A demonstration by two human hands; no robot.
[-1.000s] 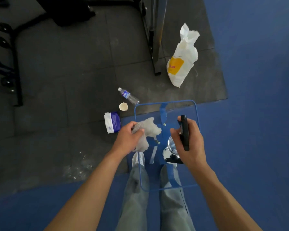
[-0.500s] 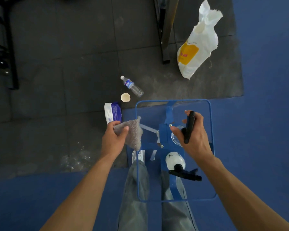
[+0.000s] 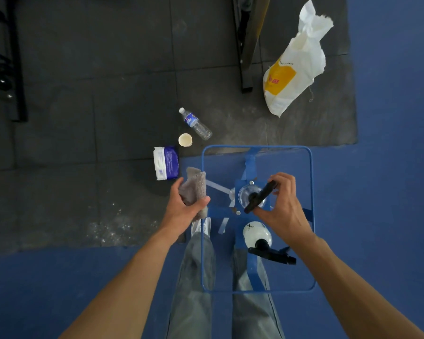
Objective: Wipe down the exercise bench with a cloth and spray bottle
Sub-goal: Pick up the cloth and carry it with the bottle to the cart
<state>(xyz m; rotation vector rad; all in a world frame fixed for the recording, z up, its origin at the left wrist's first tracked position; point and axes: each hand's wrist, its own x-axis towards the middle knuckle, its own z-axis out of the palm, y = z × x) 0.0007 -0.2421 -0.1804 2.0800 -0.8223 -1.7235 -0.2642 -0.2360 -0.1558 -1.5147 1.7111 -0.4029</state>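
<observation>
Right hand [image 3: 283, 206] now lifts clear spray bottle [image 3: 251, 196] off surface [image 3: 311, 216] centre; left hand [image 3: 185, 206] grips cloth [image 3: 194, 187] at left edge, now bunched; no bench visible

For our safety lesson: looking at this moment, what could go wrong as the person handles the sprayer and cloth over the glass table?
1. The right hand holds a clear spray bottle above the glass table; a slip could knock over the white bottle standing there.
2. The cloth is bunched in the left hand, so it may wipe poorly.
</observation>
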